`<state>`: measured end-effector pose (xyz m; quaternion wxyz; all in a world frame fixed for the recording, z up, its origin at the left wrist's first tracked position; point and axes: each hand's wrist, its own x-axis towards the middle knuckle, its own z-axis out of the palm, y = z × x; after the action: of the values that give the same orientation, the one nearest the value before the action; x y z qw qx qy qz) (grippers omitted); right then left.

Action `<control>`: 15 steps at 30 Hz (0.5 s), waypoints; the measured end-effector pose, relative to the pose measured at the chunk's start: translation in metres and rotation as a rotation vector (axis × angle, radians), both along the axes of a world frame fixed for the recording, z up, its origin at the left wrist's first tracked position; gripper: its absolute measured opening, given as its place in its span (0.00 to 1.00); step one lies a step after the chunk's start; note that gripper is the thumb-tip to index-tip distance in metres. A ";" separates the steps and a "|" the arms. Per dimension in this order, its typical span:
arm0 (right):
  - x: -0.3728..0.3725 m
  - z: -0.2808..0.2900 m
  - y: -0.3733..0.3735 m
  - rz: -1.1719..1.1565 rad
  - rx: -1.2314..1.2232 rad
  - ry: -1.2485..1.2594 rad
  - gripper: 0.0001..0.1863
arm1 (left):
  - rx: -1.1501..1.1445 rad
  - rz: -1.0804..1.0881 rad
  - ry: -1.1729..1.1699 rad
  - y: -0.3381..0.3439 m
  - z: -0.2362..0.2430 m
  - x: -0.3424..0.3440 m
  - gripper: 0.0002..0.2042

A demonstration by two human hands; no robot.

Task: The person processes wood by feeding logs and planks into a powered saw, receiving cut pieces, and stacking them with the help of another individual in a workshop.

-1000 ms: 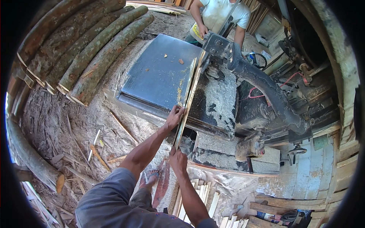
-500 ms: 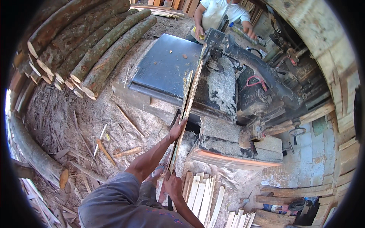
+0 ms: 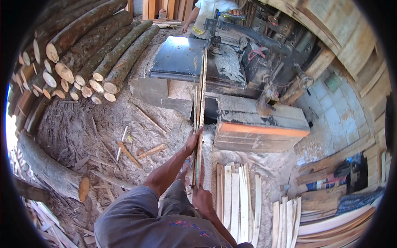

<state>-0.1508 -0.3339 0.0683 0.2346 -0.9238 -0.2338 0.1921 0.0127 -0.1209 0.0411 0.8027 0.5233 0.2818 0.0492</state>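
Observation:
My left hand [image 3: 192, 139] is closed round a long, narrow wooden board [image 3: 202, 99], with thinner strips lying along it. Lower down, near my grey-clothed body, my right hand [image 3: 201, 196] grips the same board's near end. The board reaches away from me to the machine's dark, dusty metal table [image 3: 177, 58], its far end beside the blade guide [image 3: 211, 43]. Beyond the machine a co-worker in a white shirt [image 3: 202, 14] holds up a bottle [image 3: 227, 15].
Stacked logs [image 3: 97, 53] rise at the left, and scrap sticks [image 3: 151, 151] lie on the sawdust floor [image 3: 76, 124]. A concrete block with an orange edge [image 3: 260, 138] stands under the machine's arm [image 3: 264, 33]. Cut slats [image 3: 235, 186] lie at lower right.
My hands have drawn the board toward me, off much of the table, and my view has tilted up. The co-worker's hand has lifted a bottle.

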 end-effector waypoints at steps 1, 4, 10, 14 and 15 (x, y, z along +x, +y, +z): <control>-0.019 0.004 -0.028 0.003 0.085 0.098 0.19 | -0.043 0.004 -0.082 0.006 -0.042 -0.013 0.30; -0.071 -0.005 -0.177 -0.298 0.322 0.128 0.14 | -0.396 -0.113 -0.032 -0.058 -0.031 -0.068 0.15; -0.258 -0.037 -0.434 -1.007 -0.027 0.353 0.30 | -0.225 -0.384 0.241 -0.158 -0.082 -0.156 0.11; -0.421 -0.054 -0.471 -1.769 0.252 0.165 0.34 | -0.227 -0.545 0.485 -0.292 -0.031 -0.241 0.08; -0.452 -0.055 -0.458 -1.968 0.490 0.183 0.32 | -0.216 -0.617 0.526 -0.325 -0.041 -0.269 0.07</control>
<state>-0.6026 -0.7918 0.0136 0.4884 -0.6146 0.6156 -0.0694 -0.2560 -0.4458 0.0002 0.7307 0.4906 0.3109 -0.3589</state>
